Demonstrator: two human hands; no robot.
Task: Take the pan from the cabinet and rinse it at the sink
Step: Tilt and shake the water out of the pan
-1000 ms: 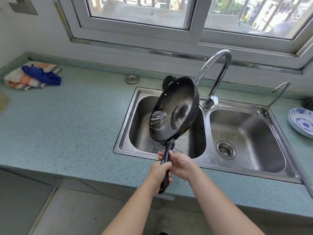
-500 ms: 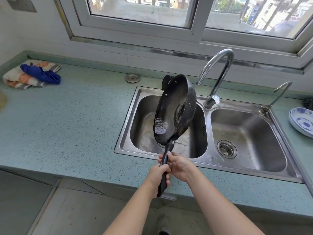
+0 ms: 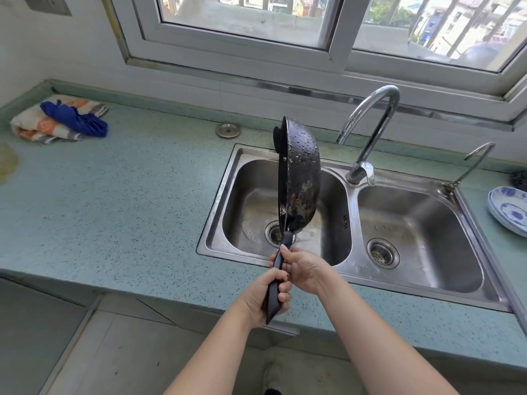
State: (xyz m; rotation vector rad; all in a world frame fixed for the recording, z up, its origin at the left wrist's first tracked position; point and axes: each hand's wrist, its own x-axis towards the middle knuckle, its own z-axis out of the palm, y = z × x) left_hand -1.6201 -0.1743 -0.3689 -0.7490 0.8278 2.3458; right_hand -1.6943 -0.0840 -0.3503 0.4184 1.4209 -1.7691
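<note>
A black frying pan (image 3: pixel 301 178) with water drops on its underside stands on edge above the left basin of the steel double sink (image 3: pixel 350 246). Its open side faces left, almost edge-on to me, and the wet bottom faces right. My left hand (image 3: pixel 266 295) grips the lower part of the black handle. My right hand (image 3: pixel 303 269) wraps the handle just above it, near the front rim of the sink. The left basin floor is wet around its drain. The tall curved tap (image 3: pixel 370 132) stands behind the divider, with no water stream visible.
A smaller thin spout (image 3: pixel 470 166) stands at the sink's back right. A blue-and-white plate (image 3: pixel 507 212) lies on the counter at far right. Folded cloths (image 3: pixel 61 119) lie at far left, and a round metal sink plug (image 3: pixel 227 130) rests behind the sink. A window sits above.
The pan has rolled about its handle: its inside faced me a second ago, and now it stands on edge with the wet underside turned right. Both hands keep their hold.
</note>
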